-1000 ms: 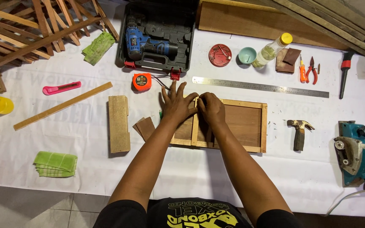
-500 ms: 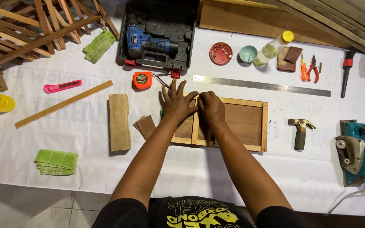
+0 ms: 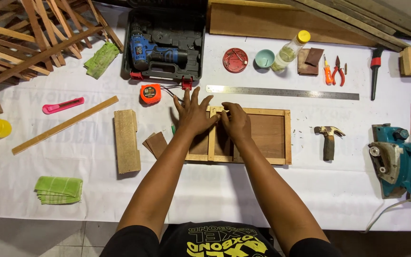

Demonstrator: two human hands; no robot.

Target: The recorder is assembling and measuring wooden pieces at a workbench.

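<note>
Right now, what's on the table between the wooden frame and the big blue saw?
A hammer lies there on the white table cover, between the wooden frame and the blue saw. The head view shows it, touching neither.

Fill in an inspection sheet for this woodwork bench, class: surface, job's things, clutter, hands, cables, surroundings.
Surface: white cloth over the bench, wrinkled.
Job's things: wooden frame lying flat, with an upright divider strip inside it.
Clutter: steel ruler, hammer, tape measure, drill case, wood block, pink knife, green cloth.
Hands: left hand spread flat on the frame's left end; right hand pressing beside the divider; no closed grip seen.
Cables: white cord from the teal power saw.
Surroundings: stacked wooden slats, planks behind.
</note>
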